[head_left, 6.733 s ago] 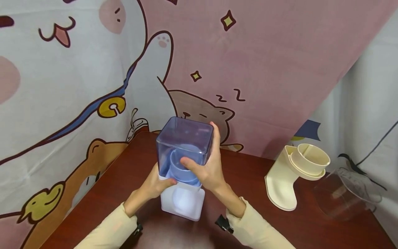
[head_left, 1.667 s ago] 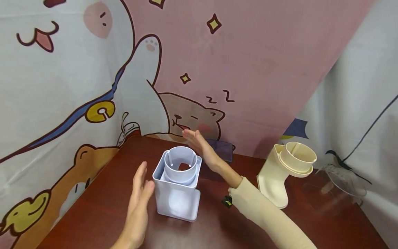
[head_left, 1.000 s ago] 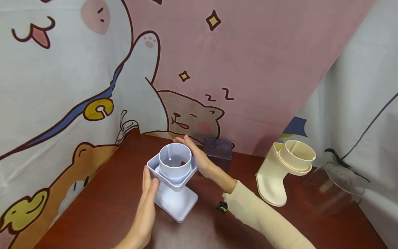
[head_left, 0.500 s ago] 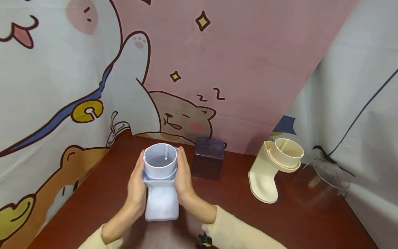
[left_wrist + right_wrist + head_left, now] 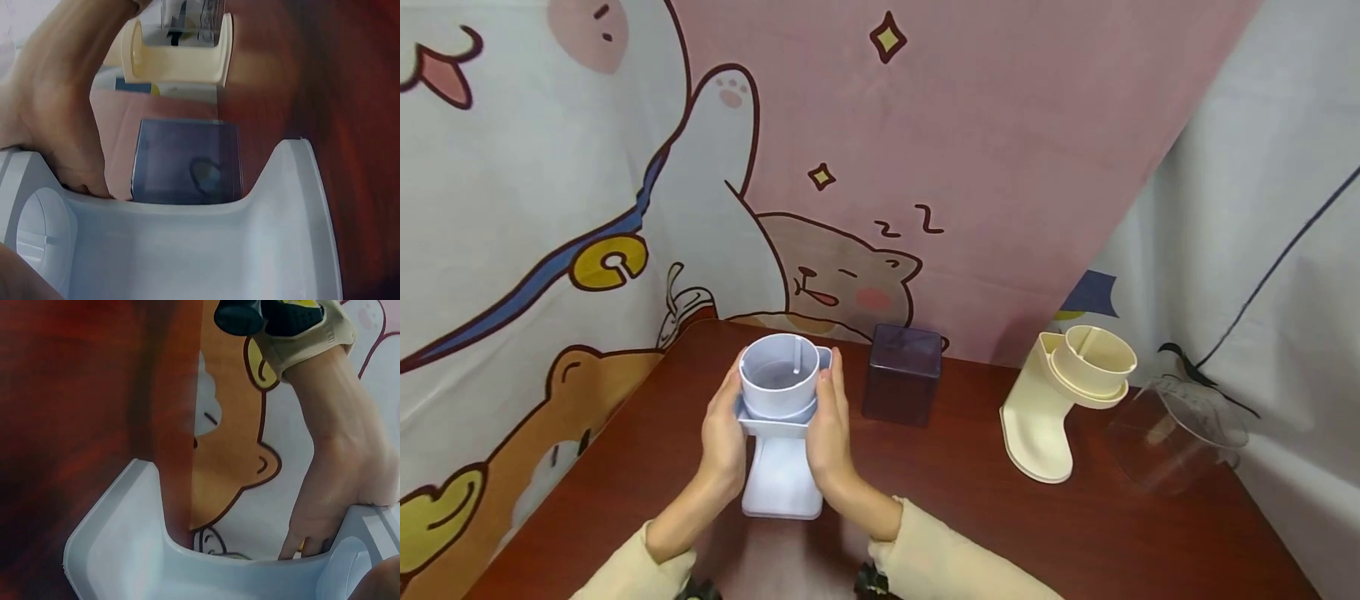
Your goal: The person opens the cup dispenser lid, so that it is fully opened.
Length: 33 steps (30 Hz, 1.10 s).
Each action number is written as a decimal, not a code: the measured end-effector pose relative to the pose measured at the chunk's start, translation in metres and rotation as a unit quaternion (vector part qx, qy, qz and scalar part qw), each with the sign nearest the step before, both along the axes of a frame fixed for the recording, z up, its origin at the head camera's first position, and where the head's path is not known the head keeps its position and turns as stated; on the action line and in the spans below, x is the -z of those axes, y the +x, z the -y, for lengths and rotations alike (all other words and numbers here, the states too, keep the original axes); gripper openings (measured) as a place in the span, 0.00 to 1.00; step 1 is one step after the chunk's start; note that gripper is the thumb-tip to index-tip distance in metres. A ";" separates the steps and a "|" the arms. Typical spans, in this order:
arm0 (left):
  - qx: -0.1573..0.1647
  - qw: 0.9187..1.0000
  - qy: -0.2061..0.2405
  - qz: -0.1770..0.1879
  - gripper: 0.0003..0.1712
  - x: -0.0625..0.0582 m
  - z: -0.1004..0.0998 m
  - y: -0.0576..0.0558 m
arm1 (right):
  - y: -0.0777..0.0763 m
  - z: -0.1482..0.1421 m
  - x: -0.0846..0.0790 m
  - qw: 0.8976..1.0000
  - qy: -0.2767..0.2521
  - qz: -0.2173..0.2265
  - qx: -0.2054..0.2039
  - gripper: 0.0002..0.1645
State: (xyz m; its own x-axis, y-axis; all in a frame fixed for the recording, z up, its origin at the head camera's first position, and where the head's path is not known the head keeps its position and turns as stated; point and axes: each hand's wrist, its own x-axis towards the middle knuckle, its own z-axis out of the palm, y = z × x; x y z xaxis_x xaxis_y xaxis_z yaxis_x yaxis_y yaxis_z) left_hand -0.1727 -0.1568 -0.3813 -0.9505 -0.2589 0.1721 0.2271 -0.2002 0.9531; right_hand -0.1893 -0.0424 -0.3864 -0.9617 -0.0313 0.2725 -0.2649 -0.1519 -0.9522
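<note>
A pale blue plastic dispenser base (image 5: 782, 479) stands in front of me in the head view, with a round slotted collar (image 5: 778, 367) on top and a flat foot pointing towards me. My left hand (image 5: 724, 433) grips the left of its upper part. On the opposite side my right hand (image 5: 829, 433) holds it, thumb in front by the collar. The wrist views show fingers of each hand reaching behind the upper part, their tips partly hidden. Just behind and right, a dark see-through square tank (image 5: 902, 375) sits on the table.
A cream dispenser base (image 5: 1037, 433) of similar build stands to the right. Beside it, near the table's right edge, is a clear round container (image 5: 1176, 437). Printed cloth (image 5: 1000, 167) hangs behind and on both sides of the brown table (image 5: 970, 500).
The dark tank has come off the pale blue base and stands behind it. Both hands, apart from the base earlier, have taken hold of it and turned its foot to face me.
</note>
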 end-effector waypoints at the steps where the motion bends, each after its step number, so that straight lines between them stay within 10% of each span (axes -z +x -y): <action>1: -0.001 1.000 0.001 0.002 0.29 0.001 0.001 -0.004 | -0.003 0.001 0.000 1.000 0.002 -0.002 0.004 0.35; 21: 0.018 1.000 -0.013 -0.016 0.31 0.013 0.019 -0.125 | -0.110 0.021 0.000 0.992 0.036 -0.009 0.121 0.32; 33: 0.028 0.999 -0.040 -0.022 0.31 0.012 0.022 -0.161 | -0.142 0.019 -0.007 0.993 0.044 0.009 0.114 0.32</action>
State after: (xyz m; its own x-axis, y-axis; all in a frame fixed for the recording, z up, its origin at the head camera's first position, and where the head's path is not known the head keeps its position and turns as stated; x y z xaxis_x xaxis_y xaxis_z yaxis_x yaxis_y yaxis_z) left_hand -0.3333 -0.1785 -0.3936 -0.9541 -0.1893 0.2320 0.2596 -0.1370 0.9559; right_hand -0.3309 -0.0615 -0.3793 -0.9513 0.1638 0.2612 -0.2658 -0.0060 -0.9640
